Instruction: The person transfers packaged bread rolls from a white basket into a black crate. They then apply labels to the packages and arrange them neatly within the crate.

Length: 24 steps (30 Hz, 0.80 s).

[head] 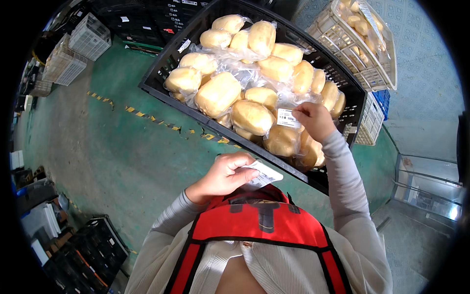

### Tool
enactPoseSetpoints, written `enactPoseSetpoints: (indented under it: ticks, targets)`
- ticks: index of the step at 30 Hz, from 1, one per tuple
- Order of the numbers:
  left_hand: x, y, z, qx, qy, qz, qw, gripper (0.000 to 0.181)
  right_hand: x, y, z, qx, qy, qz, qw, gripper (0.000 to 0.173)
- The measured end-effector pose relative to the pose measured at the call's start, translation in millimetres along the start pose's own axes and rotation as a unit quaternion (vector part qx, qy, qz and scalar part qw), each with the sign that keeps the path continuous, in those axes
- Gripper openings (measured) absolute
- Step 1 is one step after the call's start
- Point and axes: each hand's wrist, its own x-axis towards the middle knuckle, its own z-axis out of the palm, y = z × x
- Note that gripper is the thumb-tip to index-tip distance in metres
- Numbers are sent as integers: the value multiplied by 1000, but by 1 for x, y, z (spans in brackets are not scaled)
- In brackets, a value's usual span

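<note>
A black plastic crate (235, 134) holds many peeled potatoes (218, 93) in clear plastic bags. Over its near right part, my right hand (314, 119) pinches the right edge of a white printed label (288, 118), which lies on or just above a bag. Just outside the crate's near side, in front of the red apron, my left hand (229, 174) grips a small stack or strip of white labels (266, 175) between thumb and fingers. Whether the label in my right hand is stuck down, I cannot tell.
A white crate (349, 46) of bagged potatoes stands beyond the black crate at right, with another white crate (369, 119) and a blue one (382, 101) below it. Stacked black crates (132, 22) stand behind, more (86, 253) at lower left. Worn striped tape (150, 117) crosses the green floor.
</note>
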Motion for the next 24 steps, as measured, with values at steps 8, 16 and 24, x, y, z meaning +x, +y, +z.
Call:
enactPoseSetpoints:
  ticks: [8,16,24]
  targets:
    - [1,12,-12,-163,30,-61,984,10,13,-4,40,-337,39,-15,941,25]
    - [10,13,-31,-151,178,-26,972,9,-7,-32,8,162,-37,-33,986,29]
    - [11,8,-49,39,173,25,984,14,-36,-111,43,285,-48,-143,947,12]
